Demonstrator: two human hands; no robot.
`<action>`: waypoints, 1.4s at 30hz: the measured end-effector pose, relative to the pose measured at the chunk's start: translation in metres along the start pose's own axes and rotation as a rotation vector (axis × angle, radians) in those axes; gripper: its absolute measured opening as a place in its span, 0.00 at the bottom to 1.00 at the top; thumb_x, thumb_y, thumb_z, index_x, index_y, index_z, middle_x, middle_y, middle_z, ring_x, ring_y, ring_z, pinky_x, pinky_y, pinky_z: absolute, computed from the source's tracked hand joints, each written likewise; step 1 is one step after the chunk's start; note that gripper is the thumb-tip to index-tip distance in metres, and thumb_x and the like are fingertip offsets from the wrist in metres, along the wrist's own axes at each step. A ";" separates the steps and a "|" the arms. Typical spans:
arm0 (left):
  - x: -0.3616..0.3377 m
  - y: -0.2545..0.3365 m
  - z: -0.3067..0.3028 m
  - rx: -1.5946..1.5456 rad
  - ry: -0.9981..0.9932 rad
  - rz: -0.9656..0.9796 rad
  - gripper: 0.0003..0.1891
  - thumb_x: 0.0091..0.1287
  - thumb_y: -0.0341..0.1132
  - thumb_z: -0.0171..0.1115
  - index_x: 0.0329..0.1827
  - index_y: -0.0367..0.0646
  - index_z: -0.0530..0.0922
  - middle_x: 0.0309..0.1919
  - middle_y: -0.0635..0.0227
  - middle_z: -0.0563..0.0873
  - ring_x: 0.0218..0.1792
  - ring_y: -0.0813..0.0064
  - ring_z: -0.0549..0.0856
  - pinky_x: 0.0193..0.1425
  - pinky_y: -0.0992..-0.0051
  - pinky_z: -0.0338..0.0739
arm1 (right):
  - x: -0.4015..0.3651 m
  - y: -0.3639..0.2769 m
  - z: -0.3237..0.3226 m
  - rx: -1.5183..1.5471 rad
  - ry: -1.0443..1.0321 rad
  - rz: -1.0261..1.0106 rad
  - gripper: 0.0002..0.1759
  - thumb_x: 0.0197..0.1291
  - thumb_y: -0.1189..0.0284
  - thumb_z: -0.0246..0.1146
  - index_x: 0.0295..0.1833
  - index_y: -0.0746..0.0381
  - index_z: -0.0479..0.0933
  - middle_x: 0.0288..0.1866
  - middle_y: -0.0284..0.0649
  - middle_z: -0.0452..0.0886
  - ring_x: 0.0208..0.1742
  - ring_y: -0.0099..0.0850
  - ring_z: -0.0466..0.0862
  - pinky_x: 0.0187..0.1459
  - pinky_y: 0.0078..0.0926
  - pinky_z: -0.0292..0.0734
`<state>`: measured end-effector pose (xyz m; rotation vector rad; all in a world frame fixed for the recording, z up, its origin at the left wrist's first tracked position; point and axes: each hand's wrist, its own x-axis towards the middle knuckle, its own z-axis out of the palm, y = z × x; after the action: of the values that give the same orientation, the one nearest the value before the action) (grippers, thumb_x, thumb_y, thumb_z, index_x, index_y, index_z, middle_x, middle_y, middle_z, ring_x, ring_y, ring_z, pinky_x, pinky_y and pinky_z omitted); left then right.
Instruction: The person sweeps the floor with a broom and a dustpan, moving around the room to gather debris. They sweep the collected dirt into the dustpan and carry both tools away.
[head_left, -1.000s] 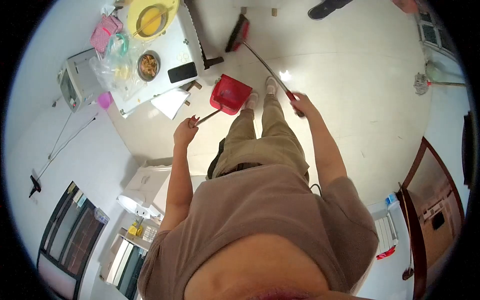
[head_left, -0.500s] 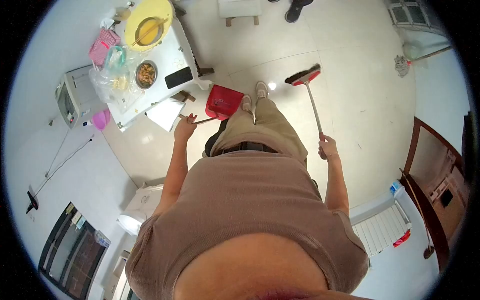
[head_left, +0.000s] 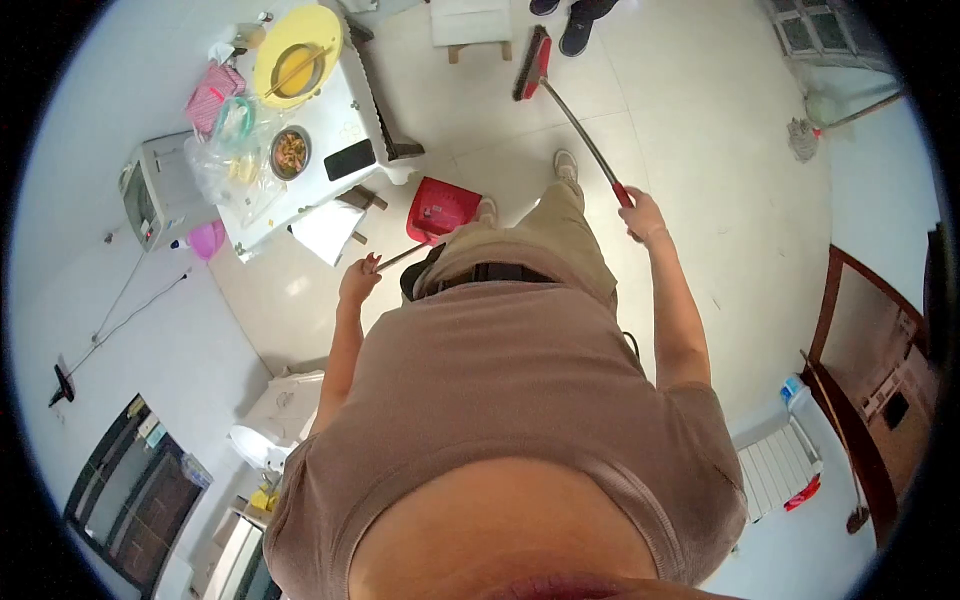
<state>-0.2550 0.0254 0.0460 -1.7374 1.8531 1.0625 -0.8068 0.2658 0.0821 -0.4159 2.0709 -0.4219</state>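
Dustpan (head_left: pixel 442 205) and broom (head_left: pixel 536 65) are both with you, one for each hand. At the far left, a boxy appliance (head_left: pixel 165 190) stands close to the wall (head_left: pixel 110 240). Next comes the table (head_left: pixel 345 115) with its white cover. On it you have a clear plastic bag (head_left: pixel 212 172), a bowl (head_left: pixel 291 152) with pieces of food, a yellow basin (head_left: pixel 332 22) and, near the edge, a dark phone (head_left: pixel 349 160). By the table's near corner is a white stool (head_left: pixel 325 232) with wooden legs.

Your left hand (head_left: pixel 358 279) is just below this stool in the view, and its fingers are wrapped around the thin handle of the dustpan. The red pan itself is low, in front of you, just beside your left shoe (head_left: pixel 486 209); I cannot tell if its whole edge touches the floor (head_left: pixel 690 160).

Further up, a second white stool (head_left: pixel 470 22) stands to the left of the broom head. This head is turned on its side, near another person's dark shoes (head_left: pixel 575 37). Its shaft slants down toward you, and your right hand (head_left: pixel 643 216) is clenched around the red grip. At the far right, a mop (head_left: pixel 803 142) is apart from you.
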 end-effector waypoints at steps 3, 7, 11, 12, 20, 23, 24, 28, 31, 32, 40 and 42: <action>-0.022 0.019 0.009 -0.040 -0.024 -0.052 0.24 0.45 0.36 0.65 0.47 0.38 0.76 0.37 0.53 0.83 0.41 0.58 0.82 0.46 0.65 0.74 | 0.024 -0.016 -0.024 -0.158 0.016 -0.061 0.28 0.48 0.74 0.54 0.60 0.55 0.68 0.33 0.43 0.79 0.27 0.32 0.78 0.31 0.31 0.72; -0.019 -0.005 0.059 -0.209 0.119 0.033 0.24 0.46 0.35 0.65 0.48 0.38 0.76 0.36 0.55 0.83 0.39 0.60 0.82 0.44 0.67 0.74 | 0.024 -0.029 -0.077 -0.221 -0.026 -0.019 0.26 0.48 0.73 0.52 0.57 0.54 0.71 0.42 0.47 0.80 0.39 0.39 0.82 0.43 0.36 0.75; -0.048 0.065 0.060 -0.189 0.195 -0.066 0.20 0.47 0.35 0.64 0.44 0.37 0.76 0.29 0.59 0.82 0.30 0.67 0.82 0.35 0.70 0.75 | 0.027 -0.016 -0.112 -0.166 -0.094 0.006 0.25 0.48 0.73 0.52 0.56 0.55 0.71 0.41 0.47 0.81 0.37 0.40 0.82 0.41 0.36 0.76; -0.054 0.083 0.059 -0.186 0.196 -0.075 0.20 0.47 0.35 0.64 0.44 0.37 0.76 0.29 0.59 0.82 0.30 0.67 0.82 0.35 0.70 0.75 | 0.036 -0.004 -0.114 -0.167 -0.103 0.006 0.25 0.48 0.73 0.52 0.56 0.55 0.71 0.41 0.47 0.81 0.37 0.40 0.82 0.41 0.36 0.76; -0.085 0.194 0.045 -0.295 0.202 -0.195 0.13 0.49 0.32 0.62 0.38 0.38 0.76 0.23 0.69 0.78 0.20 0.79 0.76 0.22 0.75 0.70 | 0.065 0.049 -0.132 -0.143 -0.068 -0.094 0.25 0.46 0.72 0.54 0.55 0.59 0.71 0.43 0.47 0.79 0.33 0.39 0.82 0.39 0.36 0.77; -0.057 0.165 0.060 -0.539 0.187 -0.080 0.12 0.51 0.32 0.61 0.38 0.39 0.76 0.22 0.70 0.77 0.20 0.80 0.74 0.22 0.77 0.69 | 0.050 0.032 -0.142 -0.082 -0.115 0.033 0.25 0.46 0.72 0.54 0.55 0.60 0.71 0.40 0.47 0.79 0.31 0.38 0.83 0.37 0.36 0.77; -0.056 0.173 0.056 -0.534 0.184 -0.074 0.12 0.51 0.32 0.61 0.38 0.39 0.76 0.22 0.70 0.77 0.20 0.80 0.74 0.22 0.77 0.69 | 0.052 0.039 -0.138 -0.076 -0.111 0.036 0.25 0.46 0.72 0.54 0.55 0.60 0.71 0.40 0.47 0.79 0.31 0.38 0.83 0.37 0.36 0.77; -0.049 0.211 0.043 -0.476 0.107 -0.176 0.15 0.51 0.30 0.62 0.42 0.36 0.76 0.25 0.69 0.79 0.22 0.80 0.75 0.23 0.78 0.70 | 0.049 0.050 -0.132 0.063 -0.084 -0.032 0.30 0.45 0.76 0.56 0.59 0.63 0.67 0.24 0.41 0.76 0.15 0.28 0.76 0.17 0.27 0.70; -0.030 0.200 0.052 -0.470 0.100 -0.076 0.16 0.52 0.27 0.61 0.45 0.35 0.75 0.27 0.68 0.80 0.26 0.79 0.77 0.28 0.78 0.72 | 0.040 0.041 -0.135 0.123 -0.089 0.018 0.30 0.45 0.77 0.56 0.60 0.63 0.66 0.23 0.40 0.76 0.15 0.27 0.75 0.16 0.26 0.69; -0.022 0.191 0.059 -0.511 0.114 0.012 0.16 0.53 0.26 0.61 0.46 0.34 0.75 0.29 0.67 0.81 0.28 0.78 0.78 0.31 0.78 0.73 | 0.038 0.040 -0.135 0.148 -0.072 0.038 0.30 0.45 0.78 0.56 0.60 0.63 0.66 0.23 0.40 0.76 0.15 0.27 0.75 0.16 0.26 0.69; -0.014 0.196 0.061 -0.901 0.045 -0.020 0.14 0.60 0.31 0.61 0.46 0.32 0.75 0.32 0.66 0.82 0.35 0.78 0.79 0.41 0.79 0.72 | 0.040 0.044 -0.128 0.159 -0.059 0.035 0.28 0.44 0.78 0.55 0.57 0.65 0.69 0.26 0.44 0.78 0.16 0.31 0.77 0.20 0.28 0.73; -0.007 0.186 0.063 -1.005 0.023 -0.111 0.15 0.62 0.36 0.60 0.46 0.32 0.75 0.31 0.65 0.81 0.34 0.79 0.78 0.38 0.80 0.72 | 0.039 0.048 -0.126 0.154 -0.058 0.049 0.27 0.43 0.77 0.55 0.55 0.65 0.71 0.30 0.48 0.79 0.18 0.33 0.79 0.23 0.30 0.76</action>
<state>-0.4467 0.0665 0.0597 -2.2896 1.2392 2.1475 -0.9406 0.3067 0.0929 -0.2817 1.9724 -0.5299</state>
